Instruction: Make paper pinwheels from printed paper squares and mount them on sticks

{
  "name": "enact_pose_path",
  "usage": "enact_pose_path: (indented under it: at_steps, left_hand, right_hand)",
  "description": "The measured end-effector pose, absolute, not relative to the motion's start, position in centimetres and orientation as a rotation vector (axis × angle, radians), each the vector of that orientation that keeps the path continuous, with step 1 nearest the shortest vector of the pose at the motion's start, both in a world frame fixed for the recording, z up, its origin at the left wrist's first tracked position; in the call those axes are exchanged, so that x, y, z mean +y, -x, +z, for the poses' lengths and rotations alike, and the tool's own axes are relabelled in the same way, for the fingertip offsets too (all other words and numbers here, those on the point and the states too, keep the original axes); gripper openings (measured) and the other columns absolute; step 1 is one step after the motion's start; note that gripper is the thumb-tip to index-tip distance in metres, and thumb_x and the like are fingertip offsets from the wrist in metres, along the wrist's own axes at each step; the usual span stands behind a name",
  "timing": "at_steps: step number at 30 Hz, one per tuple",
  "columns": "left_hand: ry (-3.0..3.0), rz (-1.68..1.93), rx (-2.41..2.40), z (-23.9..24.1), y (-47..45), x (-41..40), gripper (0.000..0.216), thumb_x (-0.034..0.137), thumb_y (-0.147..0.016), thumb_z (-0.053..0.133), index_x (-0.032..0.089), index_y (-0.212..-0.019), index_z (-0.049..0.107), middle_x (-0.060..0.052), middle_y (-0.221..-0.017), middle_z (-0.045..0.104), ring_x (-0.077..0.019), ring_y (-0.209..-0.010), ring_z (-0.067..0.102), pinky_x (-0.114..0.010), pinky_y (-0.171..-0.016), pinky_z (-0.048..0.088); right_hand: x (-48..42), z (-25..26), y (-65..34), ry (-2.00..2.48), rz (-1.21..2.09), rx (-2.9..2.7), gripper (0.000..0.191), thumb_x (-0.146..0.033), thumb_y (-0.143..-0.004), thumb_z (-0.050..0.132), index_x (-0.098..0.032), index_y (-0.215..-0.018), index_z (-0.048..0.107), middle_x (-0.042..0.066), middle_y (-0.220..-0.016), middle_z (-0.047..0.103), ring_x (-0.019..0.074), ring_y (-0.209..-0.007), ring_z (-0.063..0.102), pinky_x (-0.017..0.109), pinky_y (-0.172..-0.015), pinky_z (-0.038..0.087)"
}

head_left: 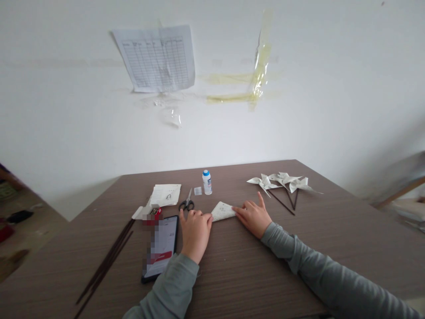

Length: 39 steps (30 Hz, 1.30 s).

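Observation:
A sheet of white paper (223,212), folded into a triangle and faintly marked, lies on the table between my hands. My left hand (195,230) has its fingers closed at the paper's left corner, with one finger raised. At the right corner, my right hand (255,218) grips the paper's edge between thumb and fingertips, one finger sticking up. Small scissors (186,204) with black handles rest just beyond my left hand. Behind the folded paper stands a white glue bottle (207,183) with a blue cap, beside a small clear piece (198,191).
Paper pinwheels (264,181) on dark sticks lie at the back right of the brown table (239,283). On the left are a stack of paper squares (166,195), a small red item (153,217), a phone (162,248) and several dark sticks (109,257). A white wall (232,137) borders the back.

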<state>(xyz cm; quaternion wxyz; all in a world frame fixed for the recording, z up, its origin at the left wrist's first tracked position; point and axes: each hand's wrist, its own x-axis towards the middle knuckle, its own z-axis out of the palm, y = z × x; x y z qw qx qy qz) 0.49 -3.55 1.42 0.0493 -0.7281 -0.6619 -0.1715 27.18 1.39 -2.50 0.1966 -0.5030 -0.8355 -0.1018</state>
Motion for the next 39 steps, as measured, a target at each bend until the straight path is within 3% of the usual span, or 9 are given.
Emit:
enact_pose_path:
  at_steps: [11, 21, 27, 31, 35, 39]
  left_hand:
    - [2.197, -0.403, -2.107, 2.0, -1.1, -4.1, 0.039, 0.024, -0.125, 0.070, 0.035, -0.124, 0.107, -0.014, -0.123, 0.097, -0.0427, -0.135, 0.082, -0.085, -0.149, 0.041]
    - [2.158, -0.382, -2.101, 1.9, -1.1, -4.1, 0.037, 0.023, -0.124, 0.073, 0.039, -0.121, 0.107, -0.013, -0.120, 0.097, -0.0429, -0.134, 0.083, -0.090, -0.148, 0.044]
    - [2.170, -0.395, -2.070, 2.1, -1.3, -4.1, 0.036, 0.026, -0.124, 0.071, 0.034, -0.121, 0.106, -0.015, -0.122, 0.096, -0.0448, -0.136, 0.083, -0.092, -0.147, 0.041]
    - [2.224, -0.425, -2.021, 1.9, -1.7, -3.6, 0.030, 0.024, -0.122, 0.075, 0.029, -0.128, 0.104, -0.016, -0.132, 0.095, -0.0436, -0.141, 0.083, -0.085, -0.148, 0.046]
    - [2.312, -0.494, -1.963, 1.5, -2.3, -3.1, 0.038, 0.021, -0.121, 0.077, 0.037, -0.147, 0.099, -0.012, -0.142, 0.094, -0.0395, -0.142, 0.082, -0.080, -0.148, 0.048]
    - [2.356, -0.453, -1.956, 1.4, -2.6, -3.0, 0.038, 0.023, -0.123, 0.073, 0.038, -0.144, 0.101, -0.011, -0.140, 0.094, -0.0389, -0.141, 0.080, -0.083, -0.149, 0.045]
  right_hand:
    - [1.1, -2.3, -27.0, 1.437, -0.285, -2.343, 0.037, -0.023, -0.123, 0.081, -0.041, -0.150, 0.100, 0.006, -0.113, 0.090, 0.0278, -0.111, 0.081, 0.071, -0.151, 0.042]
    - [1.2, -2.3, -26.9, 1.460, -0.314, -2.346, 0.036, -0.025, -0.123, 0.087, -0.044, -0.150, 0.100, 0.004, -0.114, 0.090, 0.0275, -0.112, 0.084, 0.075, -0.155, 0.037]
    - [1.0, -2.1, -26.7, 1.455, -0.298, -2.334, 0.035, -0.024, -0.121, 0.087, -0.044, -0.146, 0.102, 0.006, -0.114, 0.091, 0.0297, -0.111, 0.085, 0.073, -0.153, 0.041]
    - [0.9, -1.9, -26.7, 1.461, -0.269, -2.354, 0.038, -0.024, -0.122, 0.083, -0.044, -0.149, 0.101, 0.007, -0.116, 0.091, 0.0306, -0.113, 0.085, 0.075, -0.152, 0.042]
    - [0.8, -2.0, -26.7, 1.453, -0.277, -2.351, 0.037, -0.026, -0.122, 0.081, -0.042, -0.148, 0.100, 0.008, -0.115, 0.090, 0.0308, -0.114, 0.083, 0.072, -0.150, 0.044]
    - [0.9, -2.1, -26.7, 1.451, -0.298, -2.348, 0.036, -0.027, -0.121, 0.081, -0.042, -0.147, 0.101, 0.008, -0.113, 0.089, 0.0304, -0.113, 0.081, 0.070, -0.148, 0.046]
